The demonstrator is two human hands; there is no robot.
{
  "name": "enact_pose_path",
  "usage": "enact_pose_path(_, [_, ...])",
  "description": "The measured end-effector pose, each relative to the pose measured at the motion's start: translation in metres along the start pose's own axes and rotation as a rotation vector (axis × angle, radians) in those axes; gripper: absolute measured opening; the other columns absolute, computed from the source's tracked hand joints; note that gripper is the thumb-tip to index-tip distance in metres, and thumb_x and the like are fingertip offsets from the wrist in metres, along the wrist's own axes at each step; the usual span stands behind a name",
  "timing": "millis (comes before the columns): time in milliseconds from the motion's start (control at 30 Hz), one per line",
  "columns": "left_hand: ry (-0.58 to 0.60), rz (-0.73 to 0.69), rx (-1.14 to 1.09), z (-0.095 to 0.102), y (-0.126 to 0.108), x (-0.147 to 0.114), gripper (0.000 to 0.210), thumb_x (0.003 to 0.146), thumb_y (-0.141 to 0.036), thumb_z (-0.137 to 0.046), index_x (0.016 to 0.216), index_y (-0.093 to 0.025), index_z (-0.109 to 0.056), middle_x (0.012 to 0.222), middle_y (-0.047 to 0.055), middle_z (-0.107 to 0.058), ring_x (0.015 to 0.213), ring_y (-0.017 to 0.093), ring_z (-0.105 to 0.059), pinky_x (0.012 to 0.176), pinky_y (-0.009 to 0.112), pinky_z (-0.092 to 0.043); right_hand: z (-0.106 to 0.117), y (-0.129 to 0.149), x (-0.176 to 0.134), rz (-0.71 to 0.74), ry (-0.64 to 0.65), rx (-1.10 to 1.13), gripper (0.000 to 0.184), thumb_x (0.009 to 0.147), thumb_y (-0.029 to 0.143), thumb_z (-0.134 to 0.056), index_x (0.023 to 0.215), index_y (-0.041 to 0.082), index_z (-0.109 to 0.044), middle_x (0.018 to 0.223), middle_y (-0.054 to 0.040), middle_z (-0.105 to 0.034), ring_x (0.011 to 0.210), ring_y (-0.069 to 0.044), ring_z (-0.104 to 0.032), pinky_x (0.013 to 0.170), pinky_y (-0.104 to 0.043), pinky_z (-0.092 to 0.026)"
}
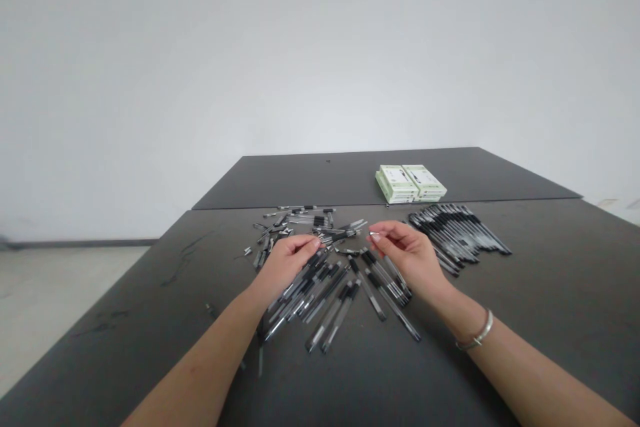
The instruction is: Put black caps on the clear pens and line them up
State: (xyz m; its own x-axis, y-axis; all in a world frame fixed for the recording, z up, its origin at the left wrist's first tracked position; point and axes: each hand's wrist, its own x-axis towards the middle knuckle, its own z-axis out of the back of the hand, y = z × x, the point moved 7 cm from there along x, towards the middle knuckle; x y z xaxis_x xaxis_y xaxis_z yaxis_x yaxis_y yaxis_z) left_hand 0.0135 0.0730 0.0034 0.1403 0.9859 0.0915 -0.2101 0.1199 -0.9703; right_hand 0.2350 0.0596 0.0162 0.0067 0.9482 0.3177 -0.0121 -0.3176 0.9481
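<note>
My left hand (293, 259) is closed in a pinch, and a clear pen with a black grip (343, 235) appears to extend rightward from its fingertips. Close by on the right, my right hand (407, 250) pinches a small shiny piece that looks like a pen cap (373, 233). Beneath and between both hands, several loose clear pens (340, 313) with black ends lie fanned out on the table. Behind my left hand is a jumble of small black-and-clear caps (265, 233), partly covered by that hand.
To the right, a tidy row of capped pens (460, 230) lies on the dark table (540, 293). Farther back, two stacks of light green and white boxes (410, 181) stand near the seam between the tabletops. A white wall rises behind.
</note>
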Motion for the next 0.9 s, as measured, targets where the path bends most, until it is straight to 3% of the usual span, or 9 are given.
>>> enact_pose_path(100, [0.087,0.009,0.037,-0.008,0.0,-0.002,0.031,0.079,-0.044,-0.061,0.083,-0.017,-0.076,0.05,-0.002,-0.051,0.048,0.012,-0.042,0.048,0.023,-0.029,0.001,0.005,-0.004,0.02,-0.002,-0.044,0.02,0.076,0.035,-0.07,0.088,0.019,-0.067,0.066,-0.0007,-0.065,0.059,-0.012,-0.058,0.054,-0.023,-0.047])
enact_pose_path(333, [0.149,-0.037,0.108,-0.013,-0.002,-0.003,0.031,0.083,-0.042,-0.057,0.085,-0.018,-0.075,0.073,0.003,-0.067,0.064,0.016,-0.053,0.056,0.024,-0.037,0.0,0.01,-0.01,0.059,0.011,-0.087,0.017,0.076,0.031,-0.071,0.087,0.019,-0.069,0.073,-0.0022,-0.068,0.063,-0.013,-0.061,0.058,-0.024,-0.05])
enact_pose_path(500, [0.161,-0.057,0.13,-0.013,-0.003,-0.003,0.031,0.083,-0.043,-0.057,0.085,-0.018,-0.076,0.076,0.004,-0.069,0.072,0.019,-0.058,0.067,0.028,-0.042,-0.001,0.014,-0.01,0.081,0.026,-0.104,0.016,0.076,0.03,-0.07,0.087,0.018,-0.07,0.076,-0.0035,-0.069,0.066,-0.013,-0.062,0.06,-0.024,-0.051])
enact_pose_path(900, [0.156,-0.068,0.145,-0.011,-0.004,-0.003,0.03,0.084,-0.042,-0.056,0.084,-0.018,-0.075,0.082,0.004,-0.072,0.077,0.02,-0.062,0.071,0.028,-0.043,0.002,0.02,-0.012,0.103,0.016,-0.135,0.014,0.076,0.028,-0.07,0.087,0.019,-0.07,0.079,-0.0046,-0.071,0.066,-0.015,-0.063,0.059,-0.025,-0.052])
